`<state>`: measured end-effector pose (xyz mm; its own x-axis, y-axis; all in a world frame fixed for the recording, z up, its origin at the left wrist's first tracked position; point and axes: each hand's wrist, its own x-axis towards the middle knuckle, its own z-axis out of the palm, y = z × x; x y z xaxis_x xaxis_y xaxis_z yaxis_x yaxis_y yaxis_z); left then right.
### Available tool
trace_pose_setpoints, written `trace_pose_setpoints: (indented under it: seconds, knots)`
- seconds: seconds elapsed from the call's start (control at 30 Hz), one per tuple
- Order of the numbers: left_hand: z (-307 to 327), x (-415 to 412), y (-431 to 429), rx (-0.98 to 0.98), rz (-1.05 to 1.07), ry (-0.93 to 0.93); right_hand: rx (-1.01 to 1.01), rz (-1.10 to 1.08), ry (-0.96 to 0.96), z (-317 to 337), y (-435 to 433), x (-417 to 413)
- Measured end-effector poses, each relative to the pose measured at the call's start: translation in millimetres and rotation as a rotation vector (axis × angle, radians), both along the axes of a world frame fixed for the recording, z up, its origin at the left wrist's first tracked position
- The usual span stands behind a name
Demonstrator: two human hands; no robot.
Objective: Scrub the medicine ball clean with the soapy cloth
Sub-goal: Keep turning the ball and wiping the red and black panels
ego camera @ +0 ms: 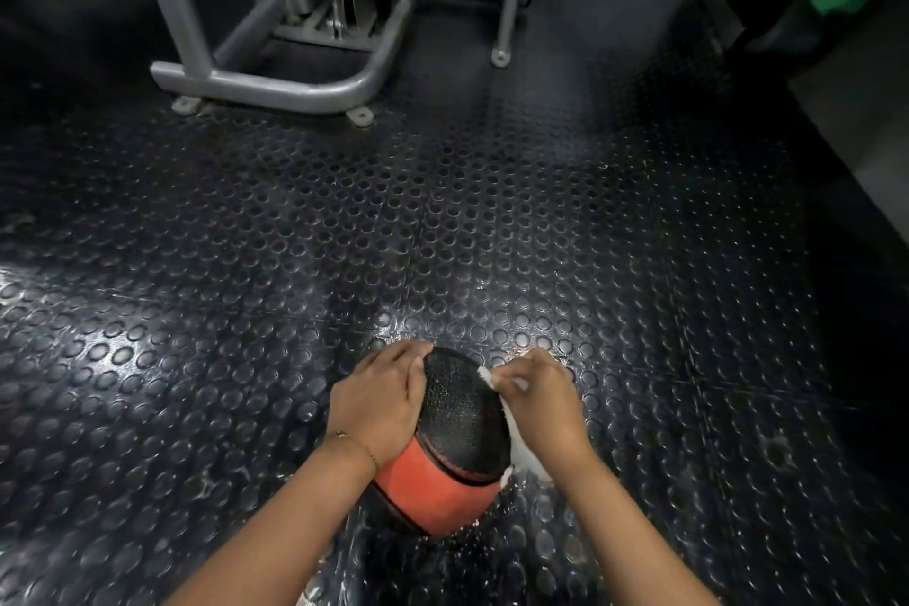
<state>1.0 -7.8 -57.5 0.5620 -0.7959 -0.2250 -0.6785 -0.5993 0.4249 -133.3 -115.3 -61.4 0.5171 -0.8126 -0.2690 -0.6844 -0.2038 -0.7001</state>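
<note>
Black-and-orange medicine ball [462,418], near centre on studded floor [246,261], my left hand [378,404] cupping its left side, my right hand [538,401] clutching the white cloth [524,458] against its right side.

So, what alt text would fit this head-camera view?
A person's left hand steadies a black-and-orange medicine ball on a studded rubber floor while the right hand holds a white cloth against its side. A grey machine frame stands beyond.
</note>
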Motion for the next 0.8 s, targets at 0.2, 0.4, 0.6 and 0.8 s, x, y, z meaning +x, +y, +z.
trace_pose_setpoints:
  seconds: [0.2, 0.4, 0.6, 0.8]
  knots:
    - [-2.0, 2.2, -1.0, -0.022, 0.014, 0.010, -0.055, 0.036, -0.014, 13.5, -1.4, -4.7]
    - [-6.6, 3.4, 2.9, -0.023, -0.029, -0.004, -0.065, 0.029, -0.009, 9.3, 14.6, -1.2]
    - [-12.3, 4.9, 1.9, -0.034, -0.023, -0.023, -0.045, 0.061, -0.026, 7.4, 0.6, 9.3]
    - [-12.5, -2.2, 11.0, -0.086, -0.083, -0.058, -0.118, 0.115, 0.070, 15.1, -3.5, 19.4]
